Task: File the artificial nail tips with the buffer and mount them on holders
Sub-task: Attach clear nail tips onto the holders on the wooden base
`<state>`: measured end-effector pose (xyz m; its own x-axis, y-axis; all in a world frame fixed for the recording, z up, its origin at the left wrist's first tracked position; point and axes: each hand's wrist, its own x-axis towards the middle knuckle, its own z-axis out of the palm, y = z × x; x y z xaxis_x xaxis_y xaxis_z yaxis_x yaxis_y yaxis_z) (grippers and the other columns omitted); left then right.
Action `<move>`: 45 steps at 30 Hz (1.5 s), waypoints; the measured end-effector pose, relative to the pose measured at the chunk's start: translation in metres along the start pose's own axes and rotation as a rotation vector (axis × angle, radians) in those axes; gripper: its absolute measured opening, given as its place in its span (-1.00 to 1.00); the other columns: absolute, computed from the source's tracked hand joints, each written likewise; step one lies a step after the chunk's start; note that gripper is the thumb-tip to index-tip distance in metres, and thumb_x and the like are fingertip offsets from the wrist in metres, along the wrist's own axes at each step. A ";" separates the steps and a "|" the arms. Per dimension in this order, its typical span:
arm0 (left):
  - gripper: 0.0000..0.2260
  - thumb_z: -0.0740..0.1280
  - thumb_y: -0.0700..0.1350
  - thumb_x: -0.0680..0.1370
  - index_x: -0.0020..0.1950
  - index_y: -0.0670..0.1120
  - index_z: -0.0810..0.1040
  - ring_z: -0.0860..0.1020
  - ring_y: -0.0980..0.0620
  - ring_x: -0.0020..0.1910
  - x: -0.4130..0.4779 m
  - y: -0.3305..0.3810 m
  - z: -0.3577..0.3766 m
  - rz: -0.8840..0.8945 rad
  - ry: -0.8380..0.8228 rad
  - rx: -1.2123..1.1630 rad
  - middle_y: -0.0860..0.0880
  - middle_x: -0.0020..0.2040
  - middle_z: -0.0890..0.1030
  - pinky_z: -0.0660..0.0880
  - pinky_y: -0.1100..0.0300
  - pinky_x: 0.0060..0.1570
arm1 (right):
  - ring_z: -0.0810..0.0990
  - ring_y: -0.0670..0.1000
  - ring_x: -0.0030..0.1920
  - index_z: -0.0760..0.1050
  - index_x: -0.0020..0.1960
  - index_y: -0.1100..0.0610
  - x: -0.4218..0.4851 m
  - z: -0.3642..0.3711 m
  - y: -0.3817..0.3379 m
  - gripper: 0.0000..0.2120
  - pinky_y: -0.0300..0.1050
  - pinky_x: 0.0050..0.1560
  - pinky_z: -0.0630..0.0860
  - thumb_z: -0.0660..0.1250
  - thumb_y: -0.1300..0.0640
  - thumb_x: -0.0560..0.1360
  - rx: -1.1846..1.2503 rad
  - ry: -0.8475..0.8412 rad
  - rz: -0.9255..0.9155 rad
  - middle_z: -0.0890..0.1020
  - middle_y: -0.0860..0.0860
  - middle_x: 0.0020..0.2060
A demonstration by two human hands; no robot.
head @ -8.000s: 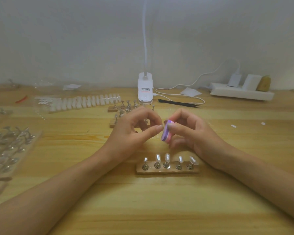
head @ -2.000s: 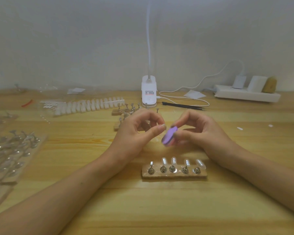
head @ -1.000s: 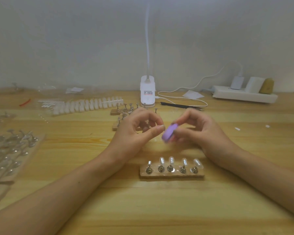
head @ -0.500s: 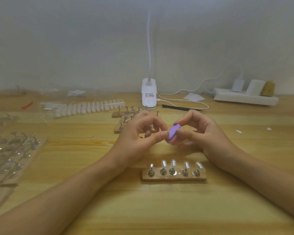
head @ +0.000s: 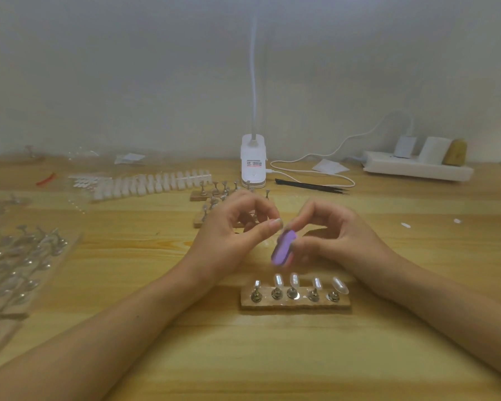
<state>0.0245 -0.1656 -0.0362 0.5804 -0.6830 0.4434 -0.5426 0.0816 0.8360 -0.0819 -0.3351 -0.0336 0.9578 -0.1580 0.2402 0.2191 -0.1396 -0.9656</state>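
My right hand (head: 334, 235) pinches a small purple buffer (head: 284, 248), which is blurred. Just left of it my left hand (head: 232, 234) has thumb and forefinger pinched together near the buffer's upper end; the clear nail tip between them is too small to make out. Below both hands a wooden holder block (head: 295, 302) carries several metal stands with clear nail tips (head: 294, 280) mounted on them.
Behind the hands stand two more wooden blocks with bare stands (head: 214, 193). A strip of white nail tips (head: 151, 183) lies at back left, trays of spare stands (head: 18, 261) at far left. A white lamp base (head: 253, 160), black tweezers (head: 310, 186) and a power strip (head: 417, 169) line the back.
The buffer has swung down and lower in my right hand and is now motion-blurred. My left hand stays pinched in nearly the same place.
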 end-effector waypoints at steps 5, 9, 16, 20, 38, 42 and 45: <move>-0.92 0.46 -0.18 0.50 -0.15 -0.03 0.62 0.49 0.13 -0.18 -0.001 0.000 0.000 0.007 -0.018 0.006 0.05 -0.11 0.56 0.45 0.32 -0.13 | 0.74 0.12 -0.13 0.50 -0.09 0.12 0.001 -0.002 -0.002 -0.77 -0.14 -0.25 0.63 0.50 0.07 0.37 0.084 0.162 -0.017 0.72 0.09 -0.10; -0.92 0.45 -0.19 0.51 -0.15 -0.04 0.61 0.52 0.04 -0.16 -0.001 -0.001 -0.001 -0.004 -0.004 0.002 0.01 -0.09 0.57 0.47 0.25 -0.09 | 0.74 0.16 -0.14 0.52 -0.08 0.15 0.000 0.001 0.000 -0.79 -0.11 -0.22 0.65 0.51 0.13 0.40 0.007 0.048 -0.029 0.71 0.10 -0.07; -0.93 0.45 -0.19 0.51 -0.15 -0.05 0.60 0.54 -0.05 -0.12 -0.001 0.001 0.000 0.000 -0.013 0.001 0.00 -0.10 0.58 0.50 0.19 -0.08 | 0.73 0.13 -0.17 0.52 -0.10 0.13 0.001 0.001 0.000 -0.83 -0.14 -0.23 0.64 0.52 0.17 0.43 0.002 0.055 -0.037 0.71 0.10 -0.09; -0.93 0.45 -0.20 0.50 -0.15 -0.07 0.60 0.52 -0.06 -0.14 -0.001 0.002 0.001 0.005 -0.016 0.012 -0.03 -0.10 0.57 0.49 0.18 -0.09 | 0.73 0.09 -0.17 0.51 -0.10 0.11 0.001 -0.003 -0.002 -0.82 -0.17 -0.23 0.60 0.48 0.11 0.40 0.084 0.162 -0.006 0.72 0.09 -0.12; -0.92 0.44 -0.23 0.51 -0.16 -0.09 0.61 0.49 0.10 -0.20 -0.002 0.004 -0.001 -0.025 0.002 -0.017 -0.06 -0.10 0.57 0.44 0.29 -0.10 | 0.74 0.14 -0.14 0.45 -0.05 0.29 -0.001 0.000 0.002 -0.74 -0.15 -0.15 0.64 0.48 0.18 0.42 -0.002 0.011 -0.047 0.71 0.09 -0.07; -0.92 0.45 -0.20 0.50 -0.17 -0.06 0.61 0.48 0.11 -0.23 -0.002 0.005 0.000 -0.040 0.022 -0.013 -0.11 -0.07 0.57 0.43 0.34 -0.13 | 0.74 0.09 -0.13 0.47 -0.05 0.22 -0.001 0.000 -0.001 -0.80 -0.18 -0.15 0.62 0.44 0.16 0.45 0.023 0.178 -0.129 0.72 0.08 -0.11; -0.93 0.46 -0.18 0.48 -0.18 -0.05 0.61 0.47 0.12 -0.25 -0.003 0.007 0.000 -0.032 0.019 -0.040 -0.12 -0.08 0.56 0.43 0.36 -0.15 | 0.74 0.12 -0.09 0.43 -0.03 0.20 0.000 -0.002 0.001 -0.77 -0.18 -0.14 0.62 0.44 0.13 0.45 0.055 0.122 -0.075 0.72 0.08 -0.07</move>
<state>0.0187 -0.1628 -0.0319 0.6092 -0.6716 0.4216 -0.4989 0.0887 0.8621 -0.0814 -0.3370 -0.0347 0.9094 -0.2674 0.3186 0.3021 -0.1022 -0.9478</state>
